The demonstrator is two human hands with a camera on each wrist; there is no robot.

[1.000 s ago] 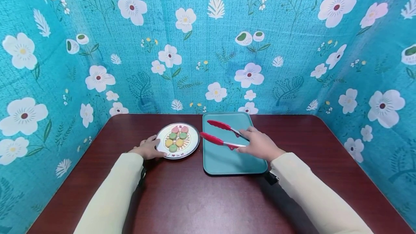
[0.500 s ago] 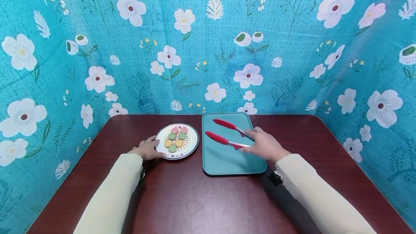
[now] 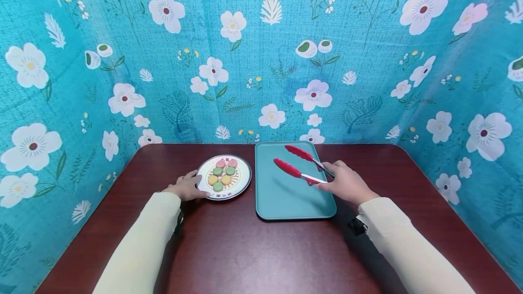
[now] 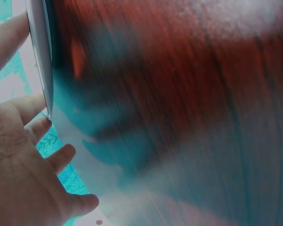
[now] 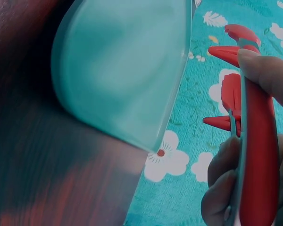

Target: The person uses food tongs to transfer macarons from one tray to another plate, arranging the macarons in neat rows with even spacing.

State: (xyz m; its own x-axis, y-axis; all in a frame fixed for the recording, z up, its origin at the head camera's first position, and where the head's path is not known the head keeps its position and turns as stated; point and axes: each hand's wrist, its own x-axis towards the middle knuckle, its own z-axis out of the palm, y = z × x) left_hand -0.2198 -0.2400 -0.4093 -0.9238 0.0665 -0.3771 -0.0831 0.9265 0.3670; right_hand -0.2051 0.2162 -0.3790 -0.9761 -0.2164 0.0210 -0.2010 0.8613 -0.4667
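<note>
My right hand point(image 3: 345, 184) grips red-and-silver tongs point(image 3: 304, 167), also large in the right wrist view point(image 5: 258, 150). The tongs' red tips are spread apart, pointing up and left over the teal tray point(image 3: 282, 198), with nothing between them. At the left, my left hand point(image 3: 188, 187) rests at the left rim of a white plate point(image 3: 241, 187), thumb and forefinger spread on its edge. In the left wrist view the other fingers of the left hand point(image 4: 33, 155) lie beyond the plate's rim point(image 4: 41, 56). On the plate sit small macarons point(image 3: 222, 174) in pink, green and yellow.
The dark wooden table point(image 3: 245, 253) carries the plate and, to its right, the tray. A teal flowered curtain point(image 3: 245, 67) stands along the back and both sides of the table.
My right hand has drawn the tongs to the right, from between plate and tray to the tray's right half, tips still spread. The left hand and plate have kept their place.
</note>
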